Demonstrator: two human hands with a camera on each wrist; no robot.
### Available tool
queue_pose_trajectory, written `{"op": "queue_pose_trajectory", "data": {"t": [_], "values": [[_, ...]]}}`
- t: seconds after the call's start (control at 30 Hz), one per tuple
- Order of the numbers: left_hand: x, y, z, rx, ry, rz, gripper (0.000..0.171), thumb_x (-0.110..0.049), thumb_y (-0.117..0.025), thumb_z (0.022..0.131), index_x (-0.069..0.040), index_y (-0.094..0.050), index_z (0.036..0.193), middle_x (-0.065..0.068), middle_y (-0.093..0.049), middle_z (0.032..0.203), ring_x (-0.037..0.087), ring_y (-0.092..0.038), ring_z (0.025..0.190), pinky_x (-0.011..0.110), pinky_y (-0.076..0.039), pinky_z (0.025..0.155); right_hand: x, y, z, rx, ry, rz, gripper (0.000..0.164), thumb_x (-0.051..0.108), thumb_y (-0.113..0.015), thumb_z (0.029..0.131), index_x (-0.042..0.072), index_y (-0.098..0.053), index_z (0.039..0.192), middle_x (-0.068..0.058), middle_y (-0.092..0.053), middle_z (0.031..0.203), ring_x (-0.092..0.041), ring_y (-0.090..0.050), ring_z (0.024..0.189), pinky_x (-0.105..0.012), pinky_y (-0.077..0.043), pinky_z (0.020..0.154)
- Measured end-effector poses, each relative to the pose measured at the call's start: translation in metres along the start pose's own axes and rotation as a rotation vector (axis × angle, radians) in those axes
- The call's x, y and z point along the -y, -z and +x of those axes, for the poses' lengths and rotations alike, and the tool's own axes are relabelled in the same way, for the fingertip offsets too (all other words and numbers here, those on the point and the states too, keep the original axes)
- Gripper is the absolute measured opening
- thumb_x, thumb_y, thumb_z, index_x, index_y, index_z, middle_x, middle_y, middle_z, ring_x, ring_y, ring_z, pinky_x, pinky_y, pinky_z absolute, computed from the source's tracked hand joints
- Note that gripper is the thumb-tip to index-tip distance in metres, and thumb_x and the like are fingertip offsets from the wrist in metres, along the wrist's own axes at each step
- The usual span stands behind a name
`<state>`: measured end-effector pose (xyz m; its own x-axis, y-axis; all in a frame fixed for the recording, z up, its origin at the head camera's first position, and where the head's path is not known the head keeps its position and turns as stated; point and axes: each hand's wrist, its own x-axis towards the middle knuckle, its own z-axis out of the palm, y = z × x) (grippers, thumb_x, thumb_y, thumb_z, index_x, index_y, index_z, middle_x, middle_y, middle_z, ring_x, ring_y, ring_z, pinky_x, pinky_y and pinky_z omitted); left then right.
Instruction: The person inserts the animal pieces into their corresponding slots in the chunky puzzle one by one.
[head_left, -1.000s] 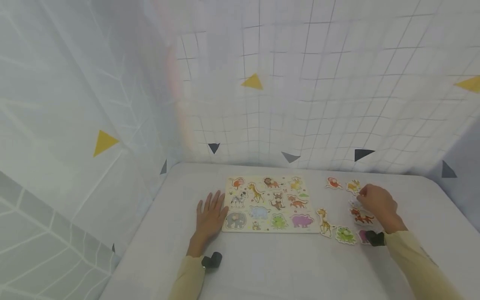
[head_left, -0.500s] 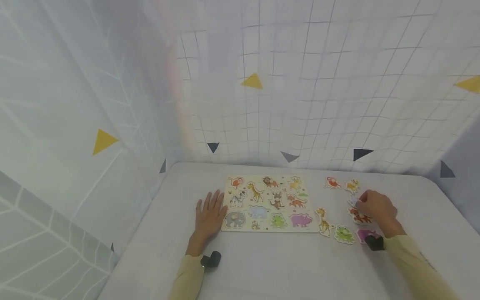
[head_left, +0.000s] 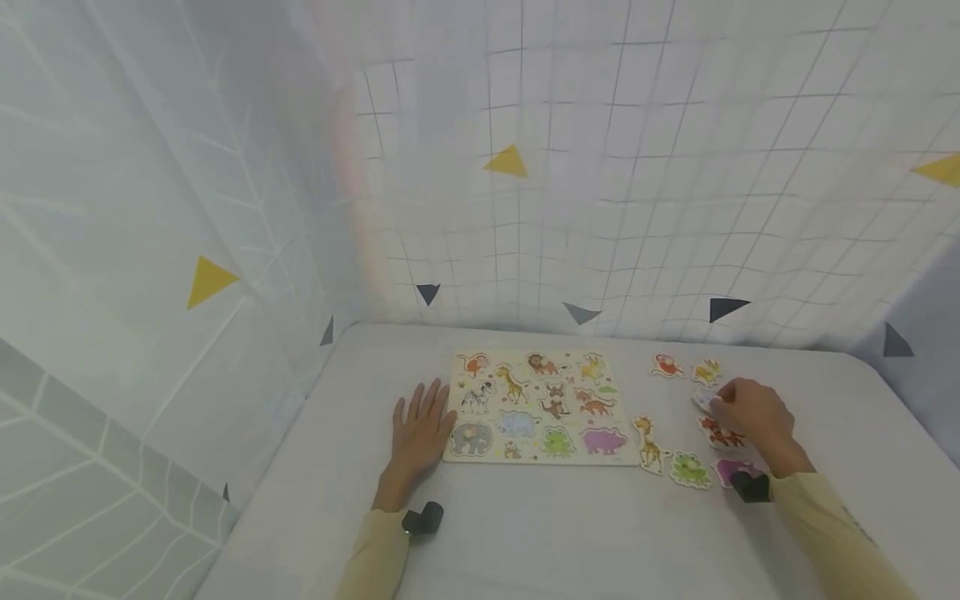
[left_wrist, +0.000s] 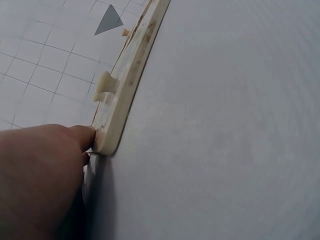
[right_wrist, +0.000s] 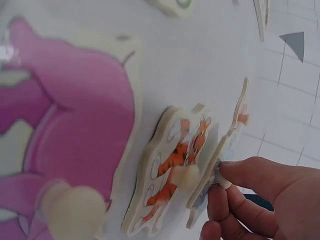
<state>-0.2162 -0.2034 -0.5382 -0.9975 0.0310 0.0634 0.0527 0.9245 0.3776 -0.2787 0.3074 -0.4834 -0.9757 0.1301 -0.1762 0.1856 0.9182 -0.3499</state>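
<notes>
My left hand (head_left: 422,429) lies flat on the table with its fingers spread, at the left edge of a wooden animal puzzle board (head_left: 491,458). In the left wrist view its thumb touches the corner of the board (left_wrist: 112,132), where a wooden knob (left_wrist: 106,86) stands up. My right hand (head_left: 753,414) pinches the knob of a pale blue-grey animal puzzle piece (head_left: 702,398). That piece (right_wrist: 202,185) stands tilted beside a tiger piece (right_wrist: 175,157) in the right wrist view. Part of its picture is hidden behind the fingers.
Other loose knobbed pieces lie right of the board: a giraffe (head_left: 648,443), a frog (head_left: 688,471), a purple hippo (head_left: 731,471), a red piece (head_left: 666,365) and a yellow animal (head_left: 707,371). A grid-patterned curtain (head_left: 570,233) hangs behind the table's back edge.
My right hand has shifted slightly toward me, and the blue-grey piece now shows more clearly at its fingertips. More of the purple hippo has come into sight. The left hand stays put.
</notes>
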Motion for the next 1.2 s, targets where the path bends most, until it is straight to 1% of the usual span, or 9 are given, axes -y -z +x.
{"op": "queue_pose_trajectory", "data": {"t": [0.13, 0.3, 0.43, 0.57, 0.7, 0.83, 1.0, 1.1, 1.2], "values": [[0.001, 0.000, 0.000, -0.008, -0.002, 0.002, 0.059, -0.040, -0.036, 0.110, -0.014, -0.029, 0.163, 0.007, -0.023, 0.174, 0.036, -0.015, 0.162, 0.065, -0.006, 0.131, 0.008, -0.001, -0.003, -0.031, 0.045, 0.020, 0.041, 0.022, -0.064, 0.096, -0.013, -0.060, 0.117, -0.030, -0.067, 0.105, -0.036, -0.058, 0.085, -0.050, -0.049, 0.073], [0.001, -0.002, -0.001, -0.004, 0.005, -0.017, 0.059, -0.040, -0.036, 0.110, -0.015, -0.029, 0.163, 0.007, -0.022, 0.174, 0.036, -0.014, 0.162, 0.065, -0.006, 0.131, 0.022, 0.001, -0.006, -0.032, 0.114, 0.042, 0.038, 0.021, -0.065, 0.097, -0.012, -0.063, 0.114, -0.029, -0.069, 0.104, -0.031, -0.060, 0.080, -0.042, -0.049, 0.067], [0.002, -0.003, -0.001, -0.009, 0.003, -0.032, 0.060, -0.040, -0.037, 0.109, -0.014, -0.030, 0.162, 0.008, -0.023, 0.174, 0.036, -0.014, 0.162, 0.065, -0.005, 0.131, 0.039, -0.002, -0.009, -0.030, 0.166, 0.064, 0.037, 0.024, -0.066, 0.097, -0.010, -0.064, 0.113, -0.026, -0.070, 0.101, -0.026, -0.060, 0.075, -0.034, -0.048, 0.061], [0.004, -0.005, 0.001, -0.018, 0.011, -0.035, 0.060, -0.041, -0.036, 0.109, -0.016, -0.029, 0.163, 0.006, -0.022, 0.174, 0.035, -0.013, 0.163, 0.064, -0.003, 0.131, 0.055, -0.012, -0.009, -0.069, 0.231, 0.101, 0.035, 0.026, -0.068, 0.097, -0.006, -0.066, 0.110, -0.023, -0.071, 0.100, -0.024, -0.059, 0.076, -0.027, -0.043, 0.058], [0.004, -0.006, 0.002, -0.004, 0.020, -0.040, 0.060, -0.042, -0.034, 0.109, -0.017, -0.028, 0.163, 0.005, -0.020, 0.174, 0.034, -0.011, 0.163, 0.063, -0.001, 0.132, 0.069, -0.020, -0.010, -0.120, 0.289, 0.119, 0.032, 0.027, -0.069, 0.096, -0.004, -0.068, 0.105, -0.020, -0.072, 0.097, -0.022, -0.059, 0.074, -0.025, -0.041, 0.057], [0.003, -0.006, 0.002, -0.002, 0.013, -0.048, 0.061, -0.042, -0.033, 0.109, -0.016, -0.028, 0.163, 0.006, -0.021, 0.174, 0.035, -0.011, 0.163, 0.063, -0.001, 0.131, 0.082, -0.025, -0.011, -0.135, 0.313, 0.133, 0.030, 0.026, -0.069, 0.095, -0.003, -0.069, 0.104, -0.017, -0.073, 0.094, -0.020, -0.058, 0.072, -0.025, -0.040, 0.057], [0.002, -0.004, 0.001, -0.043, -0.022, -0.064, 0.060, -0.041, -0.035, 0.109, -0.013, -0.031, 0.162, 0.009, -0.025, 0.173, 0.037, -0.015, 0.161, 0.066, -0.003, 0.130, 0.097, -0.028, -0.011, -0.112, 0.310, 0.145, 0.031, 0.027, -0.069, 0.096, -0.002, -0.069, 0.106, -0.017, -0.071, 0.095, -0.021, -0.059, 0.075, -0.025, -0.043, 0.061], [0.001, -0.003, 0.001, -0.042, -0.024, -0.061, 0.060, -0.041, -0.035, 0.109, -0.013, -0.030, 0.162, 0.009, -0.024, 0.173, 0.037, -0.014, 0.162, 0.065, -0.003, 0.131, 0.105, -0.031, -0.012, -0.085, 0.312, 0.151, 0.032, 0.028, -0.068, 0.097, -0.003, -0.069, 0.109, -0.017, -0.071, 0.098, -0.022, -0.060, 0.078, -0.025, -0.045, 0.062], [0.000, -0.001, 0.001, -0.023, -0.011, -0.044, 0.060, -0.039, -0.037, 0.109, -0.014, -0.030, 0.162, 0.008, -0.023, 0.173, 0.036, -0.013, 0.162, 0.064, -0.003, 0.131, 0.115, -0.035, -0.015, -0.070, 0.325, 0.155, 0.032, 0.028, -0.068, 0.097, -0.002, -0.069, 0.109, -0.016, -0.072, 0.098, -0.021, -0.060, 0.079, -0.025, -0.045, 0.062]]}}
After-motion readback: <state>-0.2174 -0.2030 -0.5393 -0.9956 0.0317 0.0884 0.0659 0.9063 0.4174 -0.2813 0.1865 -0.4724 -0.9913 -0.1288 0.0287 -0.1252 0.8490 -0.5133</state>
